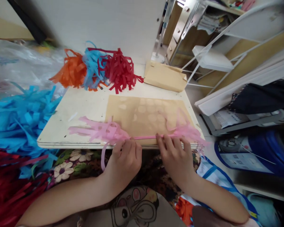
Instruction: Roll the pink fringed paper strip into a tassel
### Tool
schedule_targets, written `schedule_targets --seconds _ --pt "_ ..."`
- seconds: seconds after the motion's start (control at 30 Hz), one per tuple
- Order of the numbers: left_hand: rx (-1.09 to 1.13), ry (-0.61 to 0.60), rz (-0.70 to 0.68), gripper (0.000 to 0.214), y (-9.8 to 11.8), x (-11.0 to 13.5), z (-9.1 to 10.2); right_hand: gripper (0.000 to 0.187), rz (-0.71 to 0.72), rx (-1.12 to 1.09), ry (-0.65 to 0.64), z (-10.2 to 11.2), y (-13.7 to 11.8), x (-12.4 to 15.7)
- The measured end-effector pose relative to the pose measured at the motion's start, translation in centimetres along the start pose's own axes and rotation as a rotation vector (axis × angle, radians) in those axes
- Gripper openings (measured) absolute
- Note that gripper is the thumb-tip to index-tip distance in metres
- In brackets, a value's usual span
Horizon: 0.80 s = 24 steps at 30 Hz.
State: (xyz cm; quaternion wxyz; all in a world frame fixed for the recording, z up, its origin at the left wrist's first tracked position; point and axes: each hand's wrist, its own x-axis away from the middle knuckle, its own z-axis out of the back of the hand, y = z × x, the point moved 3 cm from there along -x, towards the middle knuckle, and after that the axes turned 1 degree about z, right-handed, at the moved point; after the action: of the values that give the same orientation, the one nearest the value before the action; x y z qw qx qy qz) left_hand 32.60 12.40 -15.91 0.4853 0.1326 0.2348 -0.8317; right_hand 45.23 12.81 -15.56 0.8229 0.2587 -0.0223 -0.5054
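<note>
A pink paper tassel (145, 137) lies along the near edge of the low table, its middle twisted into a thin cord and its fringed ends fanning out to both sides. My left hand (126, 157) is closed at the left end of the cord, fingers bent and pressed together; one loose pink strip hangs down beside the wrist. At the right end of the cord, my right hand (176, 156) presses down with bent fingers, the fringe spreading beyond it. Both thumbs are hidden. Under the tassel is a flat sheet of brown paper (146, 113) with paler blotches.
Orange (73, 71), light blue (94, 67) and dark red tassels (120, 69) lie at the table's back, beside a folded brown paper bag (164, 75). Blue fringe (21, 116) is heaped left. A white folding chair (213, 58) and blue bucket (257, 154) stand right.
</note>
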Motion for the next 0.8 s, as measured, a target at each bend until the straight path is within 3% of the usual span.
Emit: schedule_targets --seconds 0.43,0.63,0.8 --pt "0.138 0.063 -0.046 0.019 -1.5 -1.5 1.1 0.021 0.073 -0.083 -0.042 -0.3 1.9 0.1" --pt "0.099 0.047 -0.1 0.019 -0.9 -1.5 1.2 0.015 0.082 -0.063 0.103 -0.3 2.0 1.0" --pt "-0.018 0.142 -0.193 0.017 -0.6 -1.9 2.2 0.014 0.119 0.013 0.222 0.3 2.9 1.0"
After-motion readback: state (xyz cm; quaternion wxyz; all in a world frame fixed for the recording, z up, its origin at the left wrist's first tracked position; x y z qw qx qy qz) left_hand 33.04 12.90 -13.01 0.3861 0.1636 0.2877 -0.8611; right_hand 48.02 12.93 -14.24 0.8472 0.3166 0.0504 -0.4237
